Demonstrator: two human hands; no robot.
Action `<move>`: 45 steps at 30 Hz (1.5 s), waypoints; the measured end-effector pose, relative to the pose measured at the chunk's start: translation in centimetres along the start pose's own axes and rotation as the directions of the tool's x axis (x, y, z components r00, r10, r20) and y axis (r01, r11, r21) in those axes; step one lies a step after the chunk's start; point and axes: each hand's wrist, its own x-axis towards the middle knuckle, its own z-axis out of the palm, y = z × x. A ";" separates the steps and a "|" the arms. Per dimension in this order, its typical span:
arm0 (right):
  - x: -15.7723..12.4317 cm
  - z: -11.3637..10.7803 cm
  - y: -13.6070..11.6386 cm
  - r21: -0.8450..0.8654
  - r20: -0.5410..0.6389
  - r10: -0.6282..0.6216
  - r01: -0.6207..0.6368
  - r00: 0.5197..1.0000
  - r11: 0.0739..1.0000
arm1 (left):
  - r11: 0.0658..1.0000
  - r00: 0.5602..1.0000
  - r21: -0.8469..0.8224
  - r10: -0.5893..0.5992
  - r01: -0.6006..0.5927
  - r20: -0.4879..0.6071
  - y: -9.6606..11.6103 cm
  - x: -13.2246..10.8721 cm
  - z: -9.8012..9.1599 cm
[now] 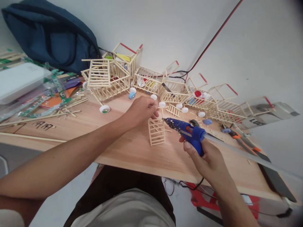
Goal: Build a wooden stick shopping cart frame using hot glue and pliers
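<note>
My right hand (208, 160) is wrapped round a blue hot glue gun (189, 132) with a long translucent glue stick out of its back. Crumbs cling to its nozzle, which points left at the upper right corner of a small wooden stick frame (157, 134). This ladder-like frame has several cross rungs and stands just above the tabletop's middle. Fingers pinched, my left hand (145, 108) grips the frame's far end; the exact grip is partly hidden by the fingers. Another small rung panel (174, 110) lies just beyond the nozzle.
Several stick-built carts (146, 78) with bottle-cap wheels and red-tipped handles line the wall. Left are a blue bag (52, 34), a white box (22, 80), wrappers and loose sticks. Orange-and-black pliers (241, 142) and a dark flat object (274, 178) lie right on the wooden table (118, 151).
</note>
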 end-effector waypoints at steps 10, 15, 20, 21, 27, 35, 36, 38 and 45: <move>0.0 0.1 -0.2 -0.074 -0.005 0.041 -0.041 0.999 0.996 | 1.000 1.000 -0.011 -0.004 0.004 -0.002 0.0 0.1 0.0; 0.0 0.2 0.0 -0.108 -0.022 0.033 -0.035 0.999 0.994 | 1.000 1.000 -0.009 -0.004 0.004 -0.009 0.0 0.0 0.1; -0.2 0.2 0.1 -0.133 -0.028 0.032 -0.036 0.999 0.990 | 1.000 1.000 0.023 -0.007 0.007 -0.008 0.0 0.0 0.0; -0.2 0.2 0.2 -0.137 -0.031 0.037 -0.041 0.999 0.990 | 1.000 1.000 0.026 -0.005 0.006 -0.008 0.0 0.0 0.0; -0.3 0.2 0.3 -0.131 -0.031 0.017 -0.021 0.999 0.991 | 1.000 1.000 0.011 0.008 -0.008 -0.008 -0.3 0.1 0.0; -0.2 0.3 0.3 -0.134 -0.042 -0.015 0.009 0.999 0.991 | 1.000 1.000 0.007 0.007 -0.007 -0.010 -0.3 0.1 0.0; -0.2 0.3 0.3 -0.138 -0.042 -0.019 0.013 0.999 0.990 | 1.000 1.000 0.007 0.005 -0.005 -0.007 -0.3 0.1 0.0; -0.2 0.2 0.4 -0.150 -0.045 -0.024 0.017 0.999 0.988 | 1.000 1.000 0.009 0.001 -0.001 -0.004 -0.3 0.1 0.0; -0.1 0.3 0.6 -0.174 -0.056 -0.028 0.018 0.998 0.985 | 1.000 1.000 0.000 0.002 -0.002 0.002 -0.3 0.1 0.1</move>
